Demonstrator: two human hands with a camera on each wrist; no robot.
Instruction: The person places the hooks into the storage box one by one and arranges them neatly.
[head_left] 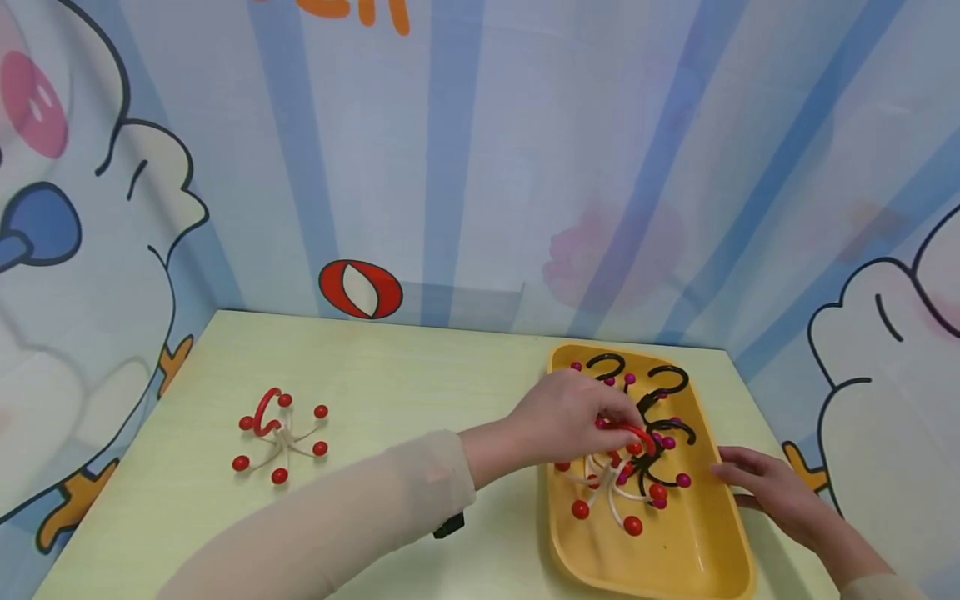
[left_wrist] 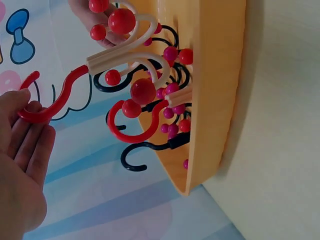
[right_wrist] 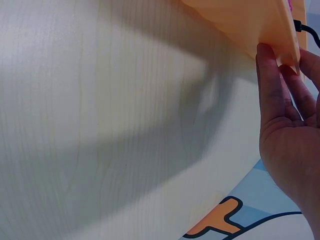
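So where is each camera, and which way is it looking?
Head: up on the head, looking forward and down at the pale green table, both hands and a sleeved left forearm.
Left wrist: beside the left hand, facing the red curved plastic hook its fingers hold.
Right wrist: low over the table, facing the right hand.
All three show the yellow plastic tray.

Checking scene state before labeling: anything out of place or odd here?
One cluster of red-balled hooks lies alone on the table, apart from the yellow tray holding the rest. The left hand pinches a red hook; the right hand steadies the tray's edge.
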